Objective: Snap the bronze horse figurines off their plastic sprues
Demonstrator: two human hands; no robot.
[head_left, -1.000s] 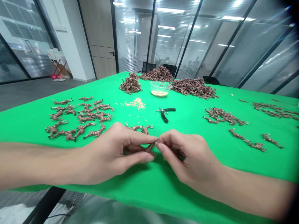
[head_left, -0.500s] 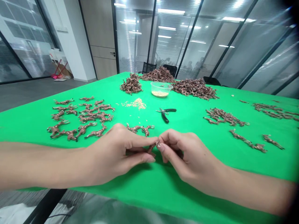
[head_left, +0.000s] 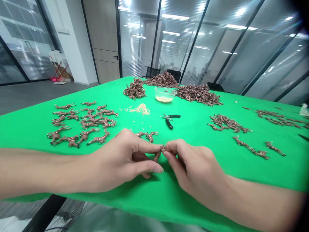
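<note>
Between my two hands is a small brown animal figure [head_left: 157, 156], partly covered by fingers. My left hand [head_left: 131, 158] is closed on its body between thumb and fingers. The thumb and forefinger of my right hand [head_left: 193, 161] pinch at its upper end; any tiny part there is too small to make out. Just beyond my fingers lie two more brown figures [head_left: 151, 136]. Black-handled pliers [head_left: 169, 120] rest farther back with their handles spread. Small pale pieces [head_left: 141, 109] are scattered left of the pliers, and a clear tub [head_left: 164, 96] holds more of them.
Many brown figures [head_left: 89, 124] lie at the left of the green table [head_left: 154, 199]. Large heaps [head_left: 198, 94] of them stand at the back, with smaller groups [head_left: 227, 122] at the right. A dark pointed object [head_left: 303, 137] shows at the right edge.
My right hand has turned slightly, its fingers now straighter at the figure's tip. The view has shifted a little to the right, bringing the dark pointed object in.
</note>
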